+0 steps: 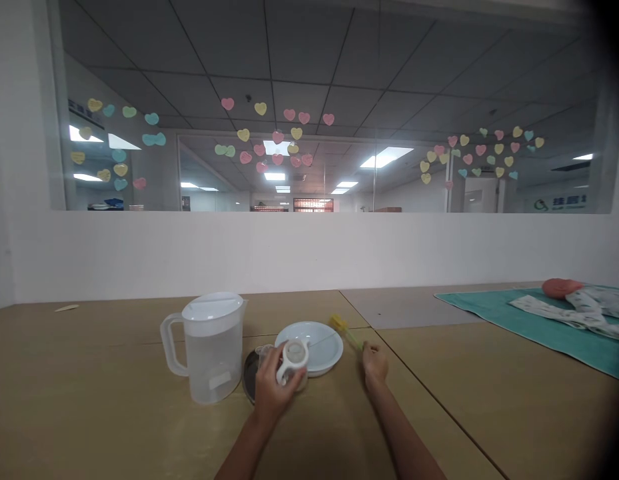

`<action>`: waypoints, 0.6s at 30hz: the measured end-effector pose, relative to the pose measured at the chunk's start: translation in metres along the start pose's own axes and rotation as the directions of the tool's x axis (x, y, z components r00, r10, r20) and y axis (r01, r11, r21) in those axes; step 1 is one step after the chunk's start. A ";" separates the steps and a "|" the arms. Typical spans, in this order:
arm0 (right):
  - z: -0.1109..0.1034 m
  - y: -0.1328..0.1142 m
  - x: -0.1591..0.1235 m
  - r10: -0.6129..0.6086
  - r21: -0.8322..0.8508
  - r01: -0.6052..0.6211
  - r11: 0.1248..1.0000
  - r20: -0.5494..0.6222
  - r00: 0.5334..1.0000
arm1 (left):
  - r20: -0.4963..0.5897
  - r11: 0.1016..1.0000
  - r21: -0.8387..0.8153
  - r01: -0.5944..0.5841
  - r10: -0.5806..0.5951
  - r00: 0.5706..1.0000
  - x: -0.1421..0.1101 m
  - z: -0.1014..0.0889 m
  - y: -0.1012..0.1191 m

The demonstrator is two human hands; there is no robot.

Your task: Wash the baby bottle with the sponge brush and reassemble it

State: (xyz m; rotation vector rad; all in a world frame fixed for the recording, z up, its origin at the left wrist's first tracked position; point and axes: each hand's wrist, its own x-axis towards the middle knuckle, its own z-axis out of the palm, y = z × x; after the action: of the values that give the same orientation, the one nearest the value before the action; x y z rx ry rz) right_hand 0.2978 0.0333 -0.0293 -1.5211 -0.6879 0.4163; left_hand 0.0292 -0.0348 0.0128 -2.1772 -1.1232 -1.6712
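Note:
My left hand [276, 392] is closed round a small bottle [295, 353] with a white collar and a white side handle. Its top faces me, and the fingers hide part of its body. My right hand [376, 367] grips the thin pale handle of a brush [342, 325], whose yellow head points up and left. Behind the bottle rests a shallow white bowl [332, 347], with a thin line across its inside that I cannot make out. A dark round dish [250, 377] lies partly hidden behind my left hand, near something small and clear.
A clear lidded pitcher [214, 360] with a handle stands on the left. At the far right, a green cloth [494, 310] carries patterned white fabric [564, 312] and a reddish round thing [562, 288]. A low wall [309, 253] bounds the table's back; seams cross the tabletop.

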 end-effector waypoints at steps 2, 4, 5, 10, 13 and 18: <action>0.006 -0.002 -0.005 -0.056 -0.138 0.070 0.988 0.106 0.993 | 0.057 0.990 -0.008 -0.138 0.138 0.989 -0.007 0.004 0.008; 0.010 -0.005 -0.012 -0.113 -0.255 0.173 0.952 0.232 0.966 | 0.126 0.972 -0.007 -0.234 0.233 0.964 -0.012 0.007 0.015; 0.012 -0.007 -0.016 -0.142 -0.296 0.233 0.926 0.299 0.944 | 0.161 0.969 -0.008 -0.248 0.246 0.956 -0.013 0.008 0.018; 0.013 -0.013 -0.033 -0.198 -0.459 0.476 0.750 0.530 0.825 | 0.332 0.983 -0.059 -0.174 0.183 0.925 -0.016 0.010 0.019; 0.011 -0.014 -0.037 -0.212 -0.499 0.572 0.650 0.604 0.768 | 0.396 0.991 -0.086 -0.098 0.124 0.910 -0.015 0.011 0.016; 0.008 -0.016 -0.038 -0.223 -0.501 0.659 0.561 0.675 0.703 | 0.424 0.995 -0.098 -0.011 0.052 0.904 -0.011 0.008 0.020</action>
State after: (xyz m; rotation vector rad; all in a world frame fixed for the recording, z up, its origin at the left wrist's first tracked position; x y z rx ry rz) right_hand 0.2619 0.0147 -0.0199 -1.8596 -1.8649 0.1443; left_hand 0.0471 -0.0495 0.0056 -2.6935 -1.1116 -1.2867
